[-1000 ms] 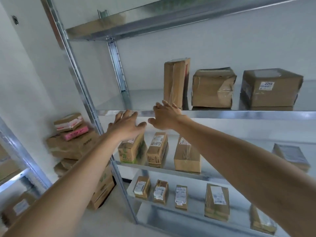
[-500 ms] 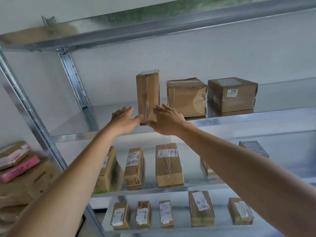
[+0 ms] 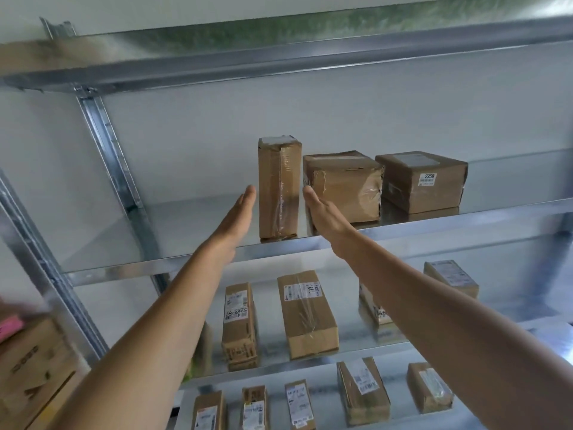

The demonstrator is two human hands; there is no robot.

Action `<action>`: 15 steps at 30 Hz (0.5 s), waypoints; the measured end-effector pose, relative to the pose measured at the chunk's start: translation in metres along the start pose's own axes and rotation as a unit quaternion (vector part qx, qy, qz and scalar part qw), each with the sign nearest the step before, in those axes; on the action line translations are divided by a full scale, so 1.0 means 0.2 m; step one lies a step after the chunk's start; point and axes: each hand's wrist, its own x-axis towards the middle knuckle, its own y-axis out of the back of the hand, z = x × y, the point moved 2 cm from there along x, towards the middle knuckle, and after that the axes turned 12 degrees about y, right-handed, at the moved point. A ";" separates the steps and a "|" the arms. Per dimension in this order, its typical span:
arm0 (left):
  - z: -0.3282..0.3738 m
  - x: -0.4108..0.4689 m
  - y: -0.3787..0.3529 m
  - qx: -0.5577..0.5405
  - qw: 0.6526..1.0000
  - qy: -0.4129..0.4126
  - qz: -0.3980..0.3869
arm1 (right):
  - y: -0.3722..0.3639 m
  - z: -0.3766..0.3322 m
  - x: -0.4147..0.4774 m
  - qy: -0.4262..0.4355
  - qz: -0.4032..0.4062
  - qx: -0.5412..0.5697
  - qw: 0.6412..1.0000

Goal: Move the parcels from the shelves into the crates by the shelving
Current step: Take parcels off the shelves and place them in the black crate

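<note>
Tall parcel (image 3: pixel 279 187) stands upright on the upper shelf (image 3: pixel 186 225), leftmost of three brown boxes, with a crumpled taped box (image 3: pixel 344 187) just beside it and a box labelled 2259 (image 3: pixel 421 181) further right. I see my left hand (image 3: pixel 238 218) and right hand (image 3: pixel 324 214) flanking it, fingers straight and together, palms inward; whether they touch the cardboard I cannot tell. More parcels (image 3: pixel 307 315) lie on the two shelves below.
</note>
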 end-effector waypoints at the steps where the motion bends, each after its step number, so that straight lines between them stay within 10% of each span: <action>1: 0.00 0.02 0.00 -0.021 1.000 0.001 0.001 | -0.01 0.01 0.02 -0.002 0.016 0.001 1.000; 6: -0.01 0.14 -0.02 -0.085 0.996 0.029 0.002 | -0.05 0.08 0.08 0.001 0.094 -0.033 0.995; 15: 0.04 0.30 -0.12 -0.171 0.984 0.050 -0.029 | -0.13 0.19 0.27 -0.111 0.045 0.235 0.964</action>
